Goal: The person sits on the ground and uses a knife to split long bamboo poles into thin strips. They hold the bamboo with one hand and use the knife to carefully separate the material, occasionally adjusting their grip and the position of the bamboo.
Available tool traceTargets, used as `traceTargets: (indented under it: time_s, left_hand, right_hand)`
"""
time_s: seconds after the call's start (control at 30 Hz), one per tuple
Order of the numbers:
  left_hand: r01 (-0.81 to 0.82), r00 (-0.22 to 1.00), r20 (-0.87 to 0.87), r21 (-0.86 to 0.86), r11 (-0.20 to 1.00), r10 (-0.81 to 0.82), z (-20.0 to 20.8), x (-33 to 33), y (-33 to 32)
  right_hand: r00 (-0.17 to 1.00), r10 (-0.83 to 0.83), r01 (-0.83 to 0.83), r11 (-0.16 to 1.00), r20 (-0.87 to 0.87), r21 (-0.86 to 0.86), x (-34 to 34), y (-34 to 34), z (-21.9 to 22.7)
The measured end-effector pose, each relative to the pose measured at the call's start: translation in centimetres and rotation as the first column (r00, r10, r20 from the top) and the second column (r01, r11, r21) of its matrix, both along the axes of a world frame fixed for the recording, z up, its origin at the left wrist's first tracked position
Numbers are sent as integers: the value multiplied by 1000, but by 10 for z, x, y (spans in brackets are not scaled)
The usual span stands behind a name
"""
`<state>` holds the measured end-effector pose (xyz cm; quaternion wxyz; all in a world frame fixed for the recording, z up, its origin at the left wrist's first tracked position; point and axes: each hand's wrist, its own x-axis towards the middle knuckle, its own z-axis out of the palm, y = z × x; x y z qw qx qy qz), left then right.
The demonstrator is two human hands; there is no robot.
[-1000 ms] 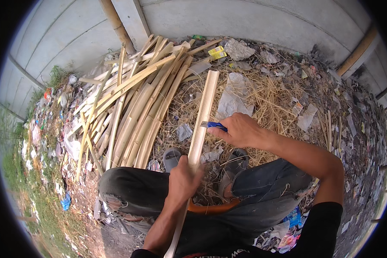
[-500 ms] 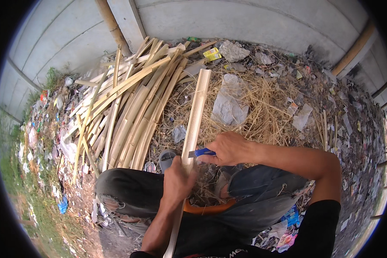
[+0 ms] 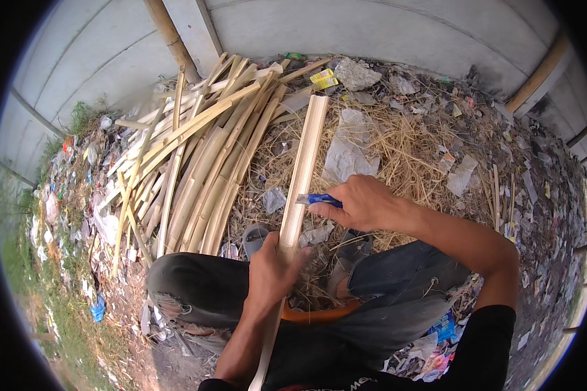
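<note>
The long bamboo strip (image 3: 307,153) stands out in front of the person, sloping from the ground side up over the gap between the legs, its lower end running past the lap and out at the bottom edge. The left hand (image 3: 272,270) has its fingers wrapped round the strip near the knees, while the right hand (image 3: 361,202) grips the blue-handled knife (image 3: 325,200), whose blade lies across the pale face a little beyond the left fingers. For a clean stroke, the blade should probably stay low and nearly flat, with light, even pressure so it shaves rather than digs in. The left hold ought to be firm enough to stop the strip twisting, and each stroke toward the body should end short of those fingers. The pile of split bamboo (image 3: 205,179) lies to the left, well clear of the blade
</note>
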<state>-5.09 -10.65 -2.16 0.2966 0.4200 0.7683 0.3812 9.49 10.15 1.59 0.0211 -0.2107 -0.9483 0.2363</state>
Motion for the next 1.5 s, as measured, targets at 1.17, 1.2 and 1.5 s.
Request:
traceTargets:
  time_s: [1.17,1.2,1.5]
  left_hand:
    - [65,998,0,218,974,-66,14,0,-2]
    - [55,998,29,207,977,-62,11,-1,-2]
    - [27,932,352,188,982,-93,-2,-5,7]
  right_hand:
    - [860,-297,269,955,-416,-126,30,76,25]
    - [900,-213,188,977,-381,-100,24,65,28]
    - [982,155,-152,988,-109,31,-6,-21,7]
